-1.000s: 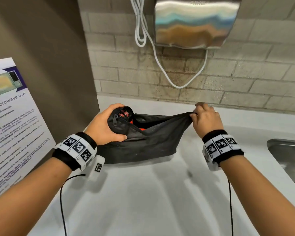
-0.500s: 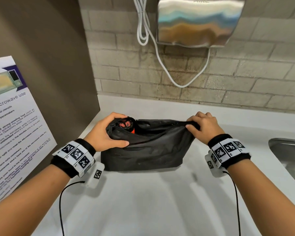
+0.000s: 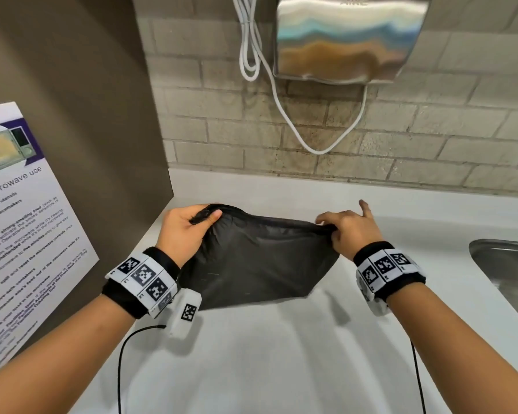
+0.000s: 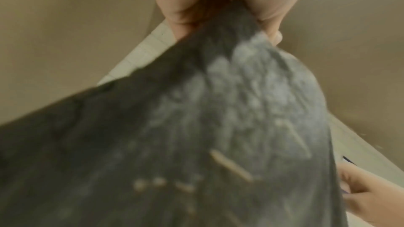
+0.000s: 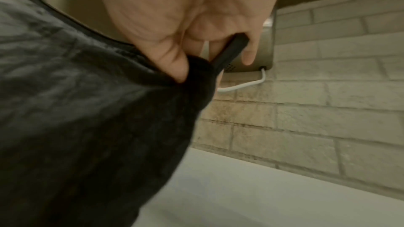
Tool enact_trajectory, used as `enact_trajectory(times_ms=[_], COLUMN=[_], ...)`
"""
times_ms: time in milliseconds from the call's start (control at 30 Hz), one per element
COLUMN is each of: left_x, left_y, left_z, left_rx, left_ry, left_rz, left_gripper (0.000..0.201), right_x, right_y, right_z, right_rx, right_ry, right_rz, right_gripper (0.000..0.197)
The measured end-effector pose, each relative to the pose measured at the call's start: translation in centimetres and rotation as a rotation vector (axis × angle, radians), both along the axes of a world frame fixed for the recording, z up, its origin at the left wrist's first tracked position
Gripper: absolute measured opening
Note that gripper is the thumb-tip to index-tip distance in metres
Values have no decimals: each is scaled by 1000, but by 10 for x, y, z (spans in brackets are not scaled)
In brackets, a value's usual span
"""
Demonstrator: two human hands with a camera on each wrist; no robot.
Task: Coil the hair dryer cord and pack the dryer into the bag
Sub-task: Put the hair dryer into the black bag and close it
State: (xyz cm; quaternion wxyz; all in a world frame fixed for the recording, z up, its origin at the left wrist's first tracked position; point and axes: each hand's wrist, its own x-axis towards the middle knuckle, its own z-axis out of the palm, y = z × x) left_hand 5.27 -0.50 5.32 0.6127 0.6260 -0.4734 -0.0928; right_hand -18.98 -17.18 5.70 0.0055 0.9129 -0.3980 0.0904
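Closing step: black bag (image 3: 260, 261), dryer presumably inside & hidden, sits on white surface (image 3: 281, 354), left hand (image 3: 183, 231) grip bunched on one top corner, right hand (image 3: 350, 231) pinching the other; next likely zip shut w/ mouth taut.

The bag (image 3: 260, 261) is plain black, kinda crinkly. White countertop (image 3: 281, 369), beige brick wall (image 3: 431, 138), shiny silver wall dryer (image 3: 347, 40) with a white cord (image 3: 251, 49), and black wristbands (image 3: 141, 282) carrying black-and-white square codes.
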Motion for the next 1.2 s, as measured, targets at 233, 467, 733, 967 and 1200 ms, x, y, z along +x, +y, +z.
enact_trajectory(times_ms=[233,467,733,967,1200], left_x=[-3,-1,-8,-9,-12], left_y=[7,9,10,14,16], left_z=[10,8,8,12,8], left_rx=[4,57,73,172,133], left_ry=[42,70,-195,-450,-450], left_rz=[6,31,39,-37,-41], left_gripper=[8,21,20,36,46], right_x=[20,42,86,97,94], right_y=[6,22,105,110,109], right_z=[-3,7,34,42,39], right_rx=[267,98,341,277,66], right_ry=[-291,-377,-638,-441,-498], right_rz=[39,1,409,448,651], right_gripper=[19,23,14,33,23])
